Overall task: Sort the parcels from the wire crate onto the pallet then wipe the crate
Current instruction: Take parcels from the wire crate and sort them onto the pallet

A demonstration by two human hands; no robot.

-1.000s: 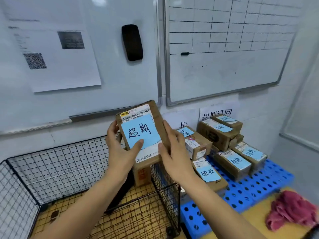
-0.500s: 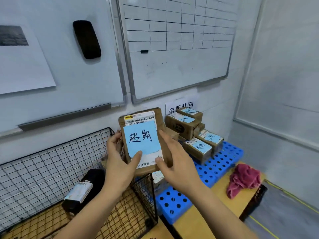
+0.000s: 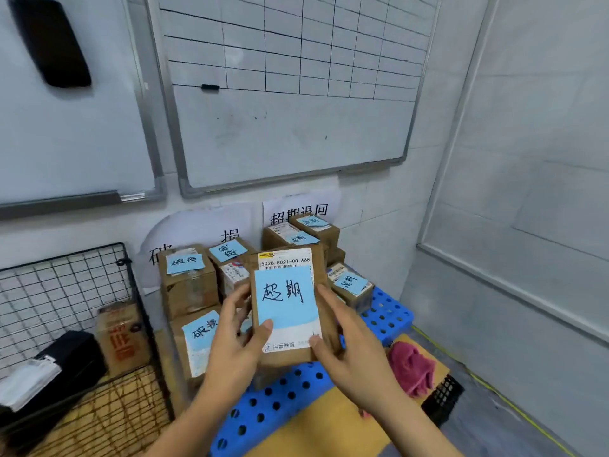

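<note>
1. The held parcel is a brown box, upright with its face to the camera. It is in the air over the blue pallet, in front of the stacks.
2. Both hands grip it by the sides. The left hand has its thumb on the lower edge of the blue note. The right hand has its thumb on the white label. The fingers curl behind the box.
3. We read "超期" handwritten on the note, "502B P021-00 A68" printed above it, and "抖音商城" on the bottom strip.
4. The wall sign behind the right stack reads "超期退回". On the left sign, partly hidden, only "损" is clear.
5. The notes on the left stack read "破损". The right stack's notes are too small for us to read.
6. The wire crate at left holds a brown box with unreadable red print and a black parcel with a white label.
7. For room, we see bare pallet along the front edge below the parcel, and at the right corner.
8. A pink cloth lies on the yellow tabletop, just beside the pallet.
</note>
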